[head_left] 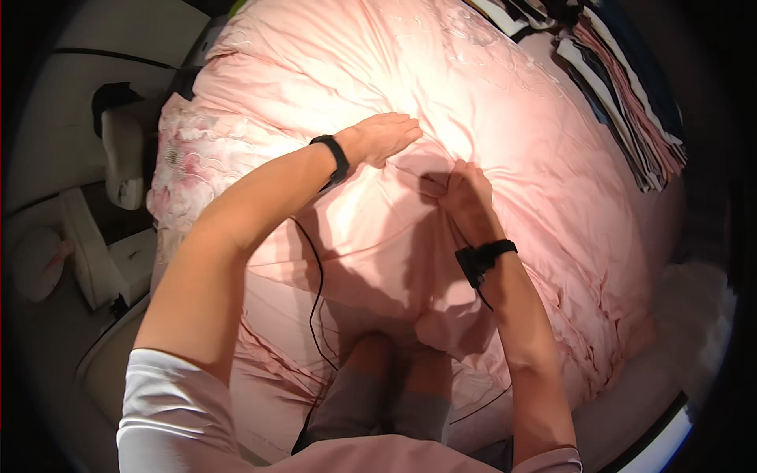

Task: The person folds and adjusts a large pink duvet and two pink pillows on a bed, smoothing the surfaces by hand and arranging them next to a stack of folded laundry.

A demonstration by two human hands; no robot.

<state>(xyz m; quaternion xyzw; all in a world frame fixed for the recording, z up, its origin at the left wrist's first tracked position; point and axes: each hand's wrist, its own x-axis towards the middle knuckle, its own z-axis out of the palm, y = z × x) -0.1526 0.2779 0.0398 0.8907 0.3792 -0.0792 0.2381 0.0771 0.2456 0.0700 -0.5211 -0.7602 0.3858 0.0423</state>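
Note:
A large pink quilt (552, 181), with embroidered patches and a flower print at its left side, spreads in front of me. My left hand (385, 137) rests at its middle, fingers pressed together and curled over the cloth. A little nearer and to the right, my right hand (471, 197) pinches a bunched fold of the same quilt. Folds run outward from both hands, and the cloth between them is raised and loosely creased. The fingertips of both hands are partly hidden by fabric. Each wrist wears a black band.
Folded clothes (623, 102) in several colours lie stacked at the far right. Pale furniture (95, 248) and a white, upright object (124, 154) stand at the left. A black cable (319, 276) hangs below my left forearm. My knees (398, 378) are against the near side.

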